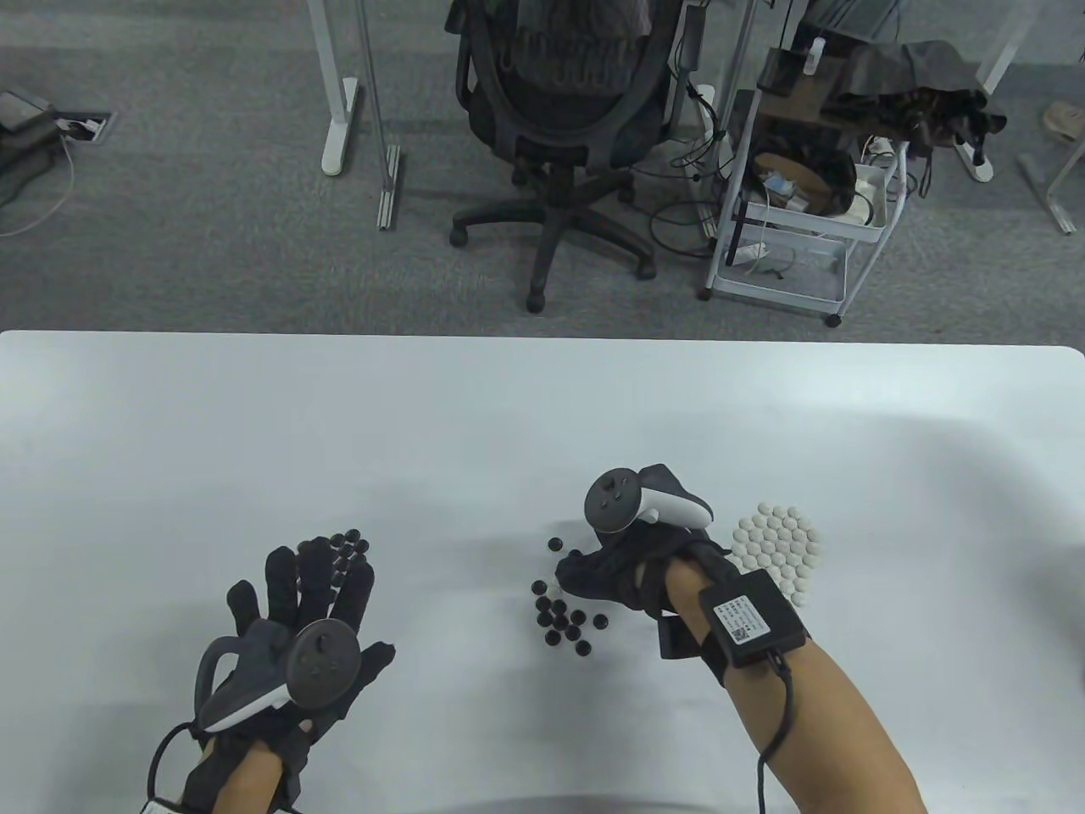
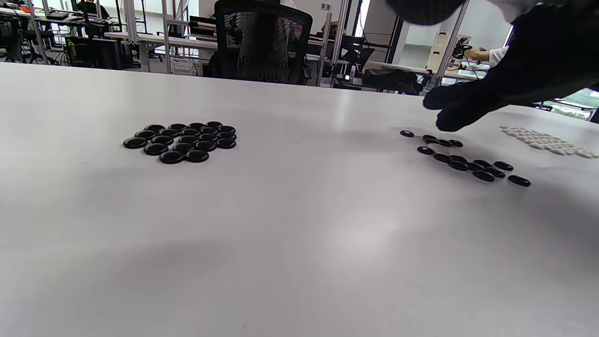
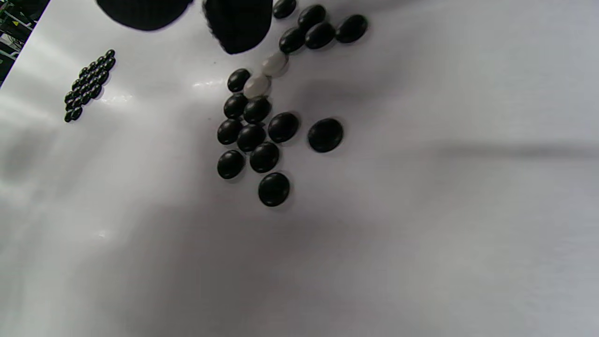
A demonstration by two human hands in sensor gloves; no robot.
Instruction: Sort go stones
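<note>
Beyond the far edge of the white table (image 1: pixel 339 407), well past the fingertips, a black mesh office chair (image 1: pixel 555 110) stands on grey carpet. Right of it is a white wire trolley (image 1: pixel 797 220) loaded with boxes and cables, dark cloth draped over its top. To the chair's left stand white desk legs (image 1: pixel 339 93), and further left a floor socket box (image 1: pixel 85 125).

Left hand (image 1: pixel 297 627) flat, fingers spread, beside sorted black stones (image 1: pixel 349 543). Right hand (image 1: pixel 627 568) over the loose black stones (image 1: pixel 566 623). White stones (image 1: pixel 780 543) clustered to its right.
</note>
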